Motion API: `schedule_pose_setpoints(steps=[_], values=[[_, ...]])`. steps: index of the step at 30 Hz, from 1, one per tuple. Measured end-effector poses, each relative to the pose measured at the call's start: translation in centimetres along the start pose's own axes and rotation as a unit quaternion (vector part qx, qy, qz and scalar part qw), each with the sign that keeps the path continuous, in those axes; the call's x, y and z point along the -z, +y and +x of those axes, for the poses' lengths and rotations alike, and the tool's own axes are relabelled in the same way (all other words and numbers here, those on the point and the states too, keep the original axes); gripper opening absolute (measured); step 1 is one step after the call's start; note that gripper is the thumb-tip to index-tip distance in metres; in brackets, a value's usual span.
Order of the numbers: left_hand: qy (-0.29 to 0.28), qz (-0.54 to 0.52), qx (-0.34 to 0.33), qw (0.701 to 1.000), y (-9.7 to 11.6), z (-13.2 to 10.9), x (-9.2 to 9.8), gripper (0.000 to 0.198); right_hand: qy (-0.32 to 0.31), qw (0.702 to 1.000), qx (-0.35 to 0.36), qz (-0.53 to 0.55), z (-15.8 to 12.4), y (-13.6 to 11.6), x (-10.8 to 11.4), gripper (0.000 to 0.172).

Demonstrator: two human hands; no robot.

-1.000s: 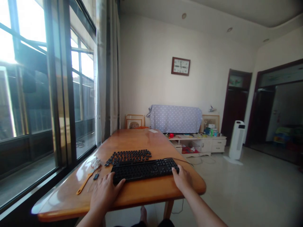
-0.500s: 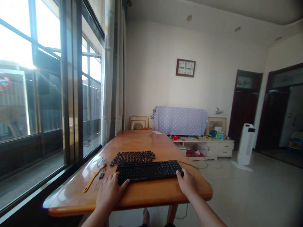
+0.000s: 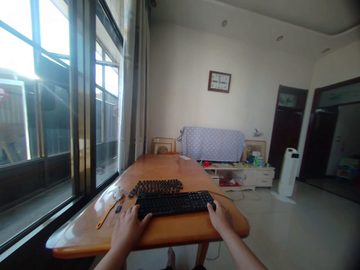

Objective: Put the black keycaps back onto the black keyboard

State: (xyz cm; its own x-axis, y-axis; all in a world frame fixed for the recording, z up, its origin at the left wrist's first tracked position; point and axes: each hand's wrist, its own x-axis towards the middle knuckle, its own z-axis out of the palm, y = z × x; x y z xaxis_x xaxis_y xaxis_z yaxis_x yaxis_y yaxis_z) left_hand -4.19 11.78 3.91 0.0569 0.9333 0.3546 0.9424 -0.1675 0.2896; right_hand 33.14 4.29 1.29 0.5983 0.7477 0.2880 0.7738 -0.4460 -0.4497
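Note:
A black keyboard (image 3: pixel 174 203) lies near the front edge of a wooden table (image 3: pixel 174 168). My left hand (image 3: pixel 128 228) grips its left end, thumb against the near corner. My right hand (image 3: pixel 221 215) holds its right end, fingers curled over the edge. Just behind the keyboard sits a batch of loose black keycaps (image 3: pixel 156 186) laid out in rows. A thin cable runs off the keyboard's right rear corner.
An orange tool (image 3: pixel 104 216), a small black piece (image 3: pixel 118 208) and a white crumpled item (image 3: pixel 118 193) lie left of the keyboard. Large windows stand at left. A covered cabinet (image 3: pixel 212 144), a low white unit (image 3: pixel 242 174) and a white tower fan (image 3: pixel 288 170) stand beyond.
Both hands have stayed on the keyboard's ends. The view has shifted slightly; the keyboard looks unmoved on the table.

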Motion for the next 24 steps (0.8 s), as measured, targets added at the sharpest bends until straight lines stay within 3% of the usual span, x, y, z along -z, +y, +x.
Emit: schedule_pose_setpoints(steps=[24], values=[[0.028, -0.027, 0.005, 0.999, 0.23, -0.64, 0.18, 0.062, -0.023, 0.998, 0.033, 0.039, 0.55, 0.99, -0.39, 0.064]])
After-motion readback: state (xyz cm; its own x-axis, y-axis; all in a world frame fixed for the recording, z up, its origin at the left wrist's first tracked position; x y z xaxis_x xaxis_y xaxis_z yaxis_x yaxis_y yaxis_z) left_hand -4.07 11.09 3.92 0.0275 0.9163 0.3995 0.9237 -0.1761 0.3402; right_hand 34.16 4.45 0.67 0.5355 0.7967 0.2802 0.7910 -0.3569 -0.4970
